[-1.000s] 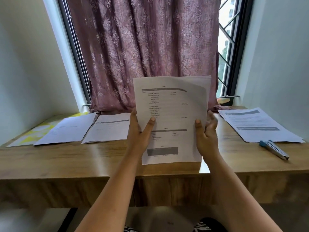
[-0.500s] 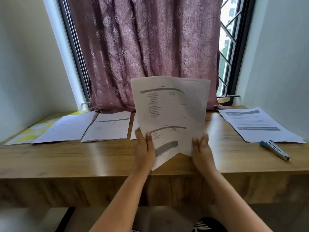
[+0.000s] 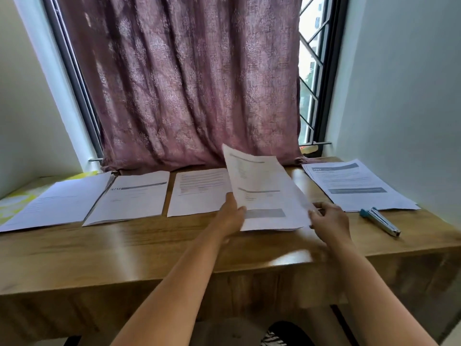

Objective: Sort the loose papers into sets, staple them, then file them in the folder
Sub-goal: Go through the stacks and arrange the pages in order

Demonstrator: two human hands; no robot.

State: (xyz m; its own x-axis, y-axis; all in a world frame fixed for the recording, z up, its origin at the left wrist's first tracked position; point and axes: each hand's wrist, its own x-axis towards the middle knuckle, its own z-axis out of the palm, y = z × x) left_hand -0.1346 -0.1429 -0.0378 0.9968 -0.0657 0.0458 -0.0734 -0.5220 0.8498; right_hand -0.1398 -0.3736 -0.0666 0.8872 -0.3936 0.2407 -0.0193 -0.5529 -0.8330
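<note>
Since earlier, sheet (image 3: 262, 193) has dropped from upright to near-flat over desk (image 3: 149, 243), centre-right. Left hand (image 3: 230, 218) pinches its left edge; right hand (image 3: 329, 218) grip unclear. Light, floppy: hold opposite edges.

The wooden bench (image 3: 124, 250) carries a row of paper sets: one at far left (image 3: 57, 203) over a yellow folder (image 3: 10, 203), a second (image 3: 132, 196), a third (image 3: 199, 191), and one at right (image 3: 356, 186). A stapler (image 3: 380, 221) lies near that last set.
</note>
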